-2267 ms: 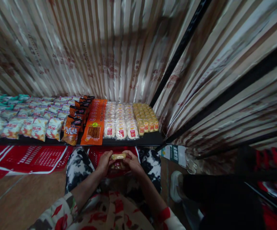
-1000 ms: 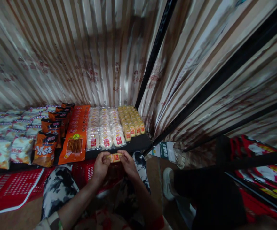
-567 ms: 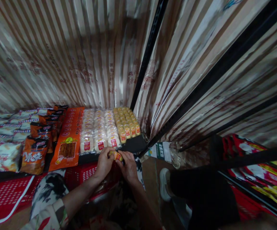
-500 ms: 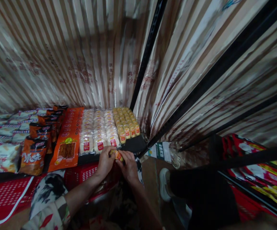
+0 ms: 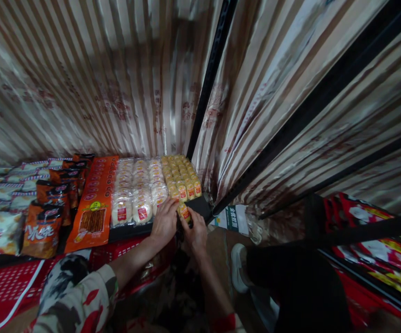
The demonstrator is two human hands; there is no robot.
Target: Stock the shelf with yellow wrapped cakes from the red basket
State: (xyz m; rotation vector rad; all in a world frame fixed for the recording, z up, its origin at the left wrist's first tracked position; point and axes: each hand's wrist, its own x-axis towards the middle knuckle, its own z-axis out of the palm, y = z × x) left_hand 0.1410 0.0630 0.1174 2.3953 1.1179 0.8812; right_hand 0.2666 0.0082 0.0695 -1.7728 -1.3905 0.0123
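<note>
Yellow snack pack [image 5: 184, 212] pinched by both hands [image 5: 181, 226] at shelf front edge [image 5: 131, 231].

Large white characters stand on the front orange-brown snack bag [image 5: 42, 231], not legible with certainty. Red labels on the round white cake packs [image 5: 131, 210] are too small to read.

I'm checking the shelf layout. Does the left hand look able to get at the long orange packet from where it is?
Probably yes. The left hand rests at the shelf's front edge, and the long orange packet lies flat further left, its top uncovered; only white round packs lie between.
</note>
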